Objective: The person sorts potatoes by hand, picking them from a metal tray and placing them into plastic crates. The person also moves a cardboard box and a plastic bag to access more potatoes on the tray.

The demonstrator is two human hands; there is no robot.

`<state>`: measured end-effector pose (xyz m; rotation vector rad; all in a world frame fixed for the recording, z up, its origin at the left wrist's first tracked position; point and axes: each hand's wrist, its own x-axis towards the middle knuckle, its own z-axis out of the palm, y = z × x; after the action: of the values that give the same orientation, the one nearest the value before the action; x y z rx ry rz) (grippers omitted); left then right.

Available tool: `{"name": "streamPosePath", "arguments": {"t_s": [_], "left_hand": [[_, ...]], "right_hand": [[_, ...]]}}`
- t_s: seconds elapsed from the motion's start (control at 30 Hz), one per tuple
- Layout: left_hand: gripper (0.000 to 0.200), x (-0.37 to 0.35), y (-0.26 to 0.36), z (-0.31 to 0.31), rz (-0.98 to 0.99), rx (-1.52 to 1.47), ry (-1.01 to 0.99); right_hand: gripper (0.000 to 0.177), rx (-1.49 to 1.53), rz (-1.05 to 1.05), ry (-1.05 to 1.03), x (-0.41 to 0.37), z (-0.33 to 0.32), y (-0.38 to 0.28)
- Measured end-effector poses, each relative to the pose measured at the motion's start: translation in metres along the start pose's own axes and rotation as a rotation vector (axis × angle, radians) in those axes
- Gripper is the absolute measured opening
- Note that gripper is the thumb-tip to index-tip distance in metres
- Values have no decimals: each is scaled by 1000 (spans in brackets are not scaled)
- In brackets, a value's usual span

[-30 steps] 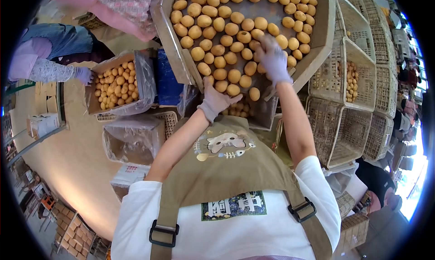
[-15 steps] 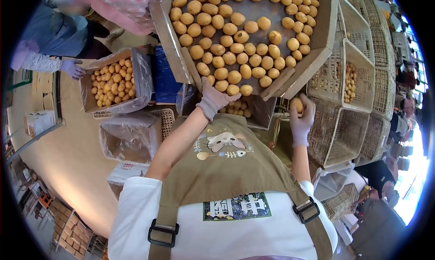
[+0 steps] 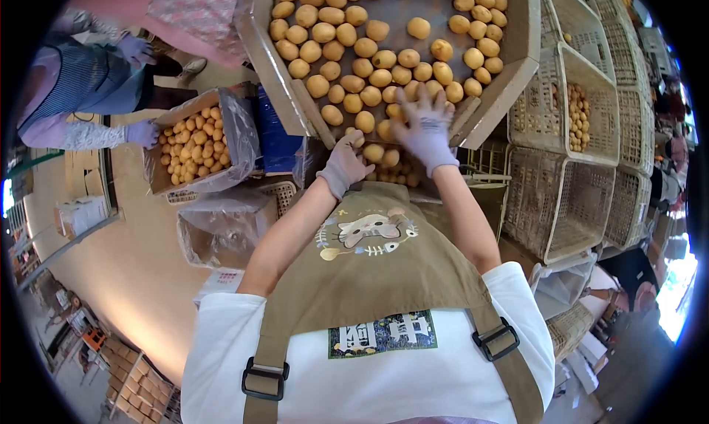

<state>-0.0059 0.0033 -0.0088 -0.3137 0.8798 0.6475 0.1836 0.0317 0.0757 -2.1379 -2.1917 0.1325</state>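
Note:
A big wooden tray (image 3: pixel 277 69) full of several round yellow fruits (image 3: pixel 369 77) lies in front of me. My gloved right hand (image 3: pixel 427 127) rests flat on the fruits at the tray's near edge, fingers spread and holding nothing. My gloved left hand (image 3: pixel 343 162) sits just under the tray's lip with curled fingers, its tips by one fruit (image 3: pixel 356 138); whether it grips that fruit is unclear. Below both hands a plastic-lined box (image 3: pixel 432 191) holds more fruits, partly hidden.
Woven baskets (image 3: pixel 576 210) stack at the right, one with fruits (image 3: pixel 576 121) in it. At the left, a co-worker's gloved hand (image 3: pixel 140 134) touches a lined box of fruits (image 3: pixel 196 139). An empty lined box (image 3: pixel 221 228) stands nearer me.
Half a second ago my right hand held a fruit out by the baskets at the right; it is now back on the tray's near edge, empty. My left hand has stayed put.

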Motion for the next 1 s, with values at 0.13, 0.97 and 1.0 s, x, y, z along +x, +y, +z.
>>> {"name": "streamPosePath", "arguments": {"t_s": [0.13,0.97,1.0], "left_hand": [[66,-16,6,14,55,-110,-61],[104,-9,6,24,70,-195,-211],[104,-12,6,27,69,-197,-195]], "right_hand": [[45,87,-282,-159,-5,2,22],[71,3,-116,-360,-30,-14,8],[72,6,-110,-368,-30,-14,7]]}}
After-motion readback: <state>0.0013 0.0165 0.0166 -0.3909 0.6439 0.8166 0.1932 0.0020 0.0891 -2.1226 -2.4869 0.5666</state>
